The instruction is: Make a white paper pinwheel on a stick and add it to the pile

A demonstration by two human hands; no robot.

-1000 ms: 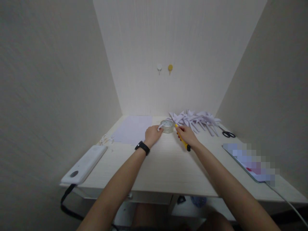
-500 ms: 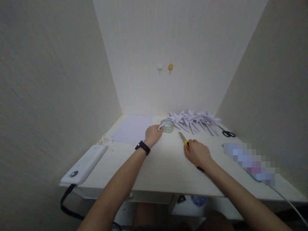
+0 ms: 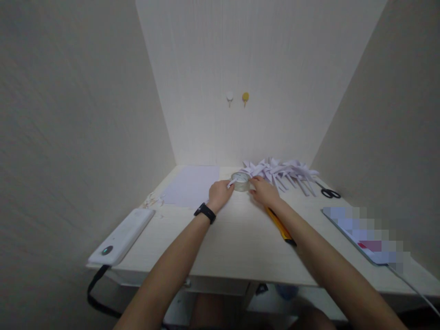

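hands (image 3: 240, 192) on tape roll (image 3: 240, 181)

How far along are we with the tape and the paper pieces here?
Looks done: a pile of folded paper pieces lies at the back, and the yellow utility knife lies on the desk. In hand: both the left hand and right hand are on the tape roll. Left: flat sheets lie unfolded.

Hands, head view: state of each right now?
Left hand: pinching the white free end of the clear tape roll.
Right hand: fingers on the tape roll's right side; the yellow utility knife lies on the desk under the forearm, not held.
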